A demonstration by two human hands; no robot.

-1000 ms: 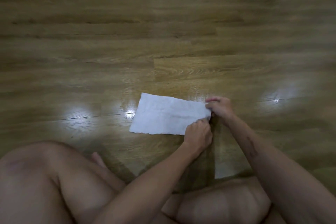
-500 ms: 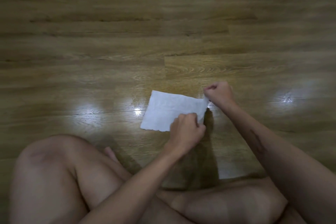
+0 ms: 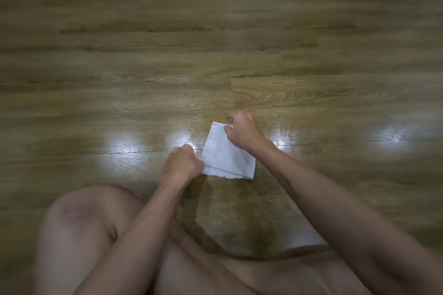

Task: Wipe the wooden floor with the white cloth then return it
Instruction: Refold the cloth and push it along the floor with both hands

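The folded white cloth (image 3: 226,153) lies on the wooden floor (image 3: 263,60). The left hand (image 3: 183,163) pinches its near-left corner; the right hand (image 3: 241,130) pinches its far edge (both blurred).

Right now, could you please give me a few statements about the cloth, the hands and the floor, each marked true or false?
1. The white cloth lies on the wooden floor. True.
2. The left hand pinches the cloth's near left corner. True.
3. The right hand rests on a knee. False: it is at the cloth's far edge, fingers curled on it.
4. The cloth is crumpled into a ball. False: it lies flat, folded over.
5. Bright light glares show on the floor. True.
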